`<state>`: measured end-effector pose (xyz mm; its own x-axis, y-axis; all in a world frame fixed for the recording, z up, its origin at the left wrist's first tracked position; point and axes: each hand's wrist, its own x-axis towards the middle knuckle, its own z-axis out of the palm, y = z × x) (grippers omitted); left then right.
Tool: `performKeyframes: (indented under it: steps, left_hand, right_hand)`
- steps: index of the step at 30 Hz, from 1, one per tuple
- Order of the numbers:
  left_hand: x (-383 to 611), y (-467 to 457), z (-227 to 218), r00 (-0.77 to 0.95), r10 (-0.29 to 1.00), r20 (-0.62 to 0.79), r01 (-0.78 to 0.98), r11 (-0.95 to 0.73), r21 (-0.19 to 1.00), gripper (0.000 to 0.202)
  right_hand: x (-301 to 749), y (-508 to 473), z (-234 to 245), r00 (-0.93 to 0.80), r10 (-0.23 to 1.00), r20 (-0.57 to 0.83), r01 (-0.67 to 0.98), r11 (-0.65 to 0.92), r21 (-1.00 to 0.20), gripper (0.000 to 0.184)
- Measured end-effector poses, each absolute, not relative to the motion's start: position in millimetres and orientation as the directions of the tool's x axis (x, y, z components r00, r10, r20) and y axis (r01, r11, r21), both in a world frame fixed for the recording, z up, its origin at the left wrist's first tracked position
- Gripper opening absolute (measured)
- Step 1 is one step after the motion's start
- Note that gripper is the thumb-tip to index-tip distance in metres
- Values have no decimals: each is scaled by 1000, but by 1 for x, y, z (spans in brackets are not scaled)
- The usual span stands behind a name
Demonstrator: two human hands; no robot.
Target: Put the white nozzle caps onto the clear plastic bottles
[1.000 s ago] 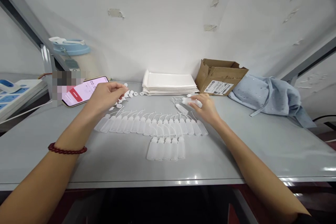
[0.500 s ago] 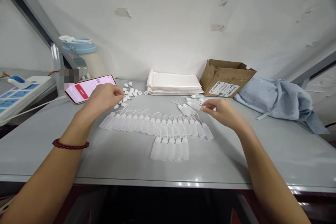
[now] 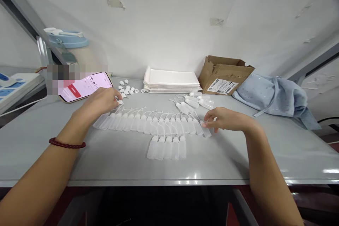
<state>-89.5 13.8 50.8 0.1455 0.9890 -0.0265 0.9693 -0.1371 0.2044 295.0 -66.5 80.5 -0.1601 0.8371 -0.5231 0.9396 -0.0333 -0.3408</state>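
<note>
Several small translucent squeeze bottles with thin curved nozzles lie in a long row (image 3: 148, 123) on the grey table (image 3: 132, 164), with a short second row (image 3: 167, 147) in front. My left hand (image 3: 102, 99) is curled at the row's left end, fingertips pinched next to a scatter of small white caps (image 3: 127, 87). What it pinches is too small to make out. My right hand (image 3: 225, 119) pinches the rightmost bottle (image 3: 205, 129) of the long row. A loose heap of more bottles (image 3: 192, 101) lies just behind it.
A phone (image 3: 84, 85) with a pink screen leans at the back left, beside a power strip (image 3: 14, 84). A stack of white flat bags (image 3: 171, 81), an open cardboard box (image 3: 225, 76) and a blue cloth (image 3: 275, 95) line the back wall.
My right hand left the loose heap and came forward and down to the right end of the long row. My left hand slid slightly nearer to the row's left end.
</note>
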Motion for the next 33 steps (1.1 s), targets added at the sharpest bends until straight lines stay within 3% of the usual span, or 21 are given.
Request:
performKeyframes:
  steps: [6,14,16,18,20,23,28,31,33]
  left_hand:
    - [-86,12,52,178,982,-65,972,-165,167,25]
    - [-74,4,63,172,983,64,970,-180,163,31]
    - [-66,1,67,132,980,151,955,-167,245,33]
    - [-55,-4,68,85,968,237,890,-181,418,33]
    - [-44,-10,66,64,950,305,761,-244,601,31]
    - [-24,-23,62,135,941,309,546,-331,770,29]
    - [6,-48,60,444,883,151,329,-318,889,22]
    - [14,-56,59,500,855,137,264,-301,916,21]
    - [16,-58,59,489,860,148,243,-297,923,20]
  right_hand:
    - [293,-67,76,-150,812,-564,941,-58,-334,44]
    - [285,-66,71,-138,859,-493,959,-8,-284,17]
    - [287,-67,74,-137,898,-417,956,10,-293,16]
    - [290,-69,78,-124,941,-316,947,17,-321,18]
    - [291,-71,81,-105,970,-218,923,14,-384,19]
    - [286,-74,82,-98,989,-113,866,29,-499,21]
    - [260,-80,72,-144,985,94,742,171,-648,23]
    - [242,-84,63,-198,965,175,689,264,-675,21]
    - [232,-86,56,-235,933,272,692,357,-627,20]
